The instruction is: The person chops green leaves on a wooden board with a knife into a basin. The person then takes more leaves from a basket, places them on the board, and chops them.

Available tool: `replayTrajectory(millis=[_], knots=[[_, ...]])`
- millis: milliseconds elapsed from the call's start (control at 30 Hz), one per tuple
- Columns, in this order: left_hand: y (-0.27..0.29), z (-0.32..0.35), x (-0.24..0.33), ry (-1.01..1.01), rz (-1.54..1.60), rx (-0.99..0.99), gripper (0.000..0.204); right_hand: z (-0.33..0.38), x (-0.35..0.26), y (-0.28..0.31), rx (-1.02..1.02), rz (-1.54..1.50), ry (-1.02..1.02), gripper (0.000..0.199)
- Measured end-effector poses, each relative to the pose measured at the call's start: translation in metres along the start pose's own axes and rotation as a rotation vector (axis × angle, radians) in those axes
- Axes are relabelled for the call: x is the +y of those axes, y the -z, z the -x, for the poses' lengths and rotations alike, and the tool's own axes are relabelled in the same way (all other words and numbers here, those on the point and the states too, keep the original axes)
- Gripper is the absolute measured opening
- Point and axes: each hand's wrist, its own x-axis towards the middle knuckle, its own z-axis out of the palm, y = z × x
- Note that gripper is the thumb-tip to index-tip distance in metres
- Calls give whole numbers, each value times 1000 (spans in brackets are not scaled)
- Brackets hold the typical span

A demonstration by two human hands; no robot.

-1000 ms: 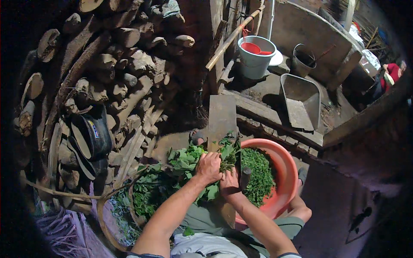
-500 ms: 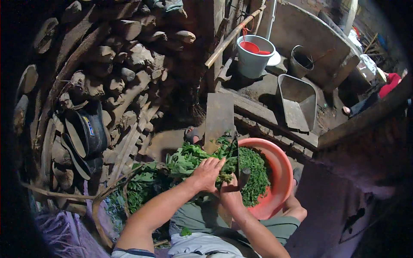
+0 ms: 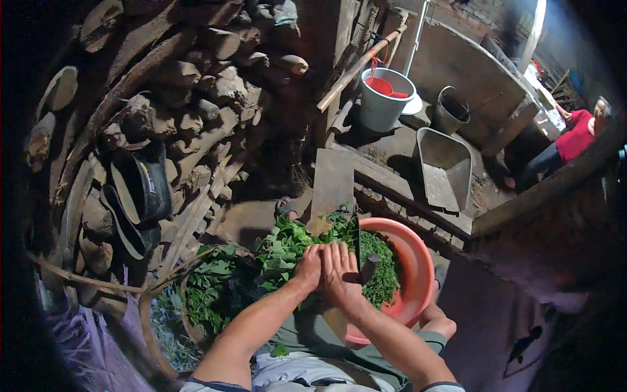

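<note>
Leafy green stems [image 3: 284, 251] lie in a heap on a wooden plank [image 3: 333, 176] before me. My left hand [image 3: 309, 266] is curled at the near edge of the heap, closed on some of the greens; its fingertips are hidden. Right beside it, my right hand [image 3: 342, 271] lies flat with fingers stretched forward over the plank, touching the left. A dark upright blade [image 3: 356, 238] stands just right of my right fingers, and a round handle-like stub [image 3: 369, 264] sticks out beside it. Finely cut greens [image 3: 382, 277] partly fill a red-orange basin [image 3: 421, 261] on the right.
A basket of greens [image 3: 209, 297] stands at my left, rimmed by a bent wooden hoop [image 3: 149, 326]. Stacked firewood [image 3: 196, 117] and black boots [image 3: 140, 189] lie beyond. Farther right are a grey bucket [image 3: 385, 104], a metal scoop-shaped pan [image 3: 445, 166] and a person in red [image 3: 576, 140].
My right hand has gone from gripping a bunch of greens to lying flat, fingers forward. My left hand has drawn back slightly and curled. The person in red shows more fully.
</note>
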Motion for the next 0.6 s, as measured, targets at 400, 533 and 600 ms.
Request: replayTrajectory(millis=[400,533,600], knots=[[39,9,31,-134,-518,-277,101,-16,25,-42,-301,-76,-197,28],[31,4,26,-122,-631,-148,101,-20,24,-45,-331,-112,-219,19],[27,2,21,-130,-630,-189,95,-20,25,-48,-325,-113,-238,17]])
